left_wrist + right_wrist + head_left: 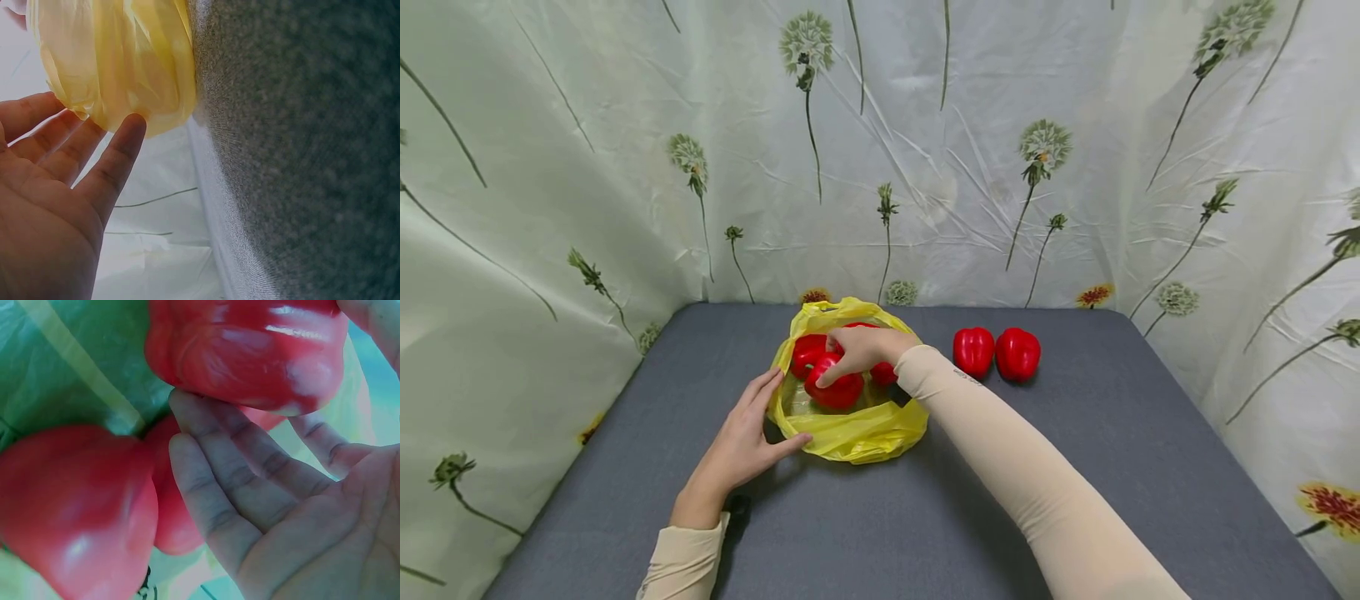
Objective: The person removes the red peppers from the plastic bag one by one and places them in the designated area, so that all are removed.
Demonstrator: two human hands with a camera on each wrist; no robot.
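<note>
1. The right hand [867, 346] held a pepper [837, 389] between thumb and fingers, within the mouth of the bag [859, 439]. Whether its underside touched the bag's floor could not be told. The skin looked glossy, so a firm but light grip low on the sides seemed wise.

2. The left hand [747, 439] had its fingers spread, tips against the bag's near left side, gripping nothing. Light pressure there looked right for steadying the thin plastic; pushing harder could have folded the wall inward.

3. Around the held pepper, at least two more lay inside the bag, one [807, 350] towards the left wall. A slow, straight vertical path seemed best, clear of these neighbours and the crumpled rim, which could snag a finger or sleeve [1015, 458].

4. To the right of the bag, two peppers [973, 352] [1018, 355] stood side by side on the grey surface [850, 542], well within the right arm's reach.
</note>
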